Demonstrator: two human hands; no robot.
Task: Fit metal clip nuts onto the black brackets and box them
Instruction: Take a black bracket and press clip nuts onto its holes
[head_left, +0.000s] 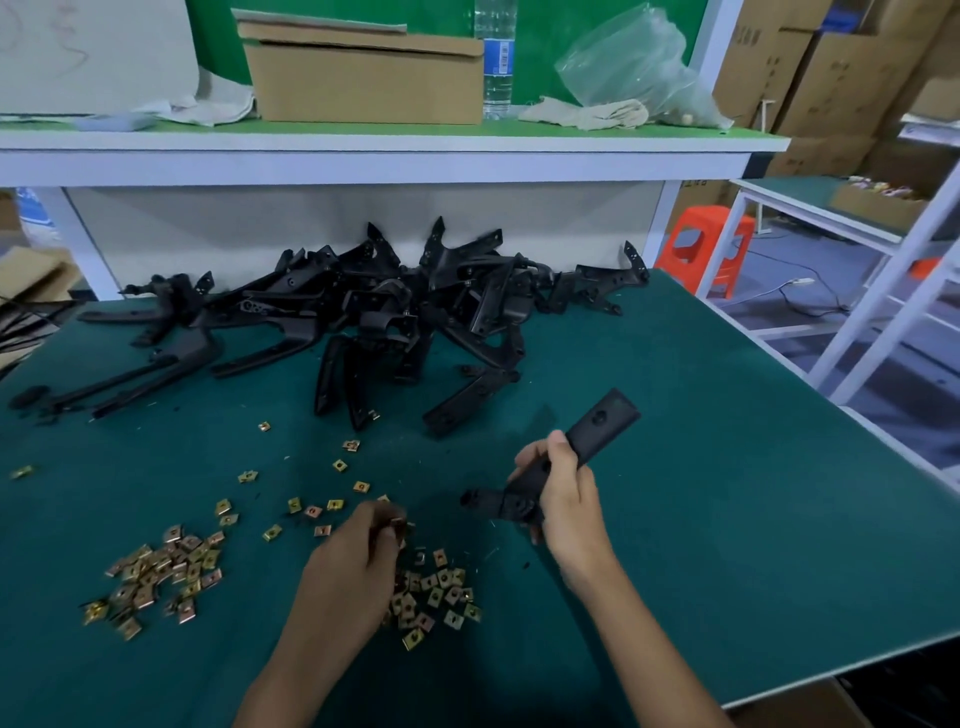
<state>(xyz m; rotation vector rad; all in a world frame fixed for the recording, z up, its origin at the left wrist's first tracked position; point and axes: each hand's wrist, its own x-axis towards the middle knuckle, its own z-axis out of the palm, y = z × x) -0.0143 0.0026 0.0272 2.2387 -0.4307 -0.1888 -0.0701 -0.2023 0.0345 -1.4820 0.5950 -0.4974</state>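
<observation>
Green surface (701, 545) holds piled brackets (384, 306) at the back and nuts (436, 592) near you. Your right hand (563, 499) grips one bracket (602, 421) above it. Your left fingers (379, 519) curl over the nuts, but blur hides whether they hold one.

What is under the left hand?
A pile of clip nuts on the green mat spreads out from beneath the left hand. The hand covers part of it; whether its fingers pinch a nut is blurred.

Right hand (563, 499) grips black bracket (597, 431), center-right; left hand (358, 551) pinches among clip nuts (431, 597), lower center.
</observation>
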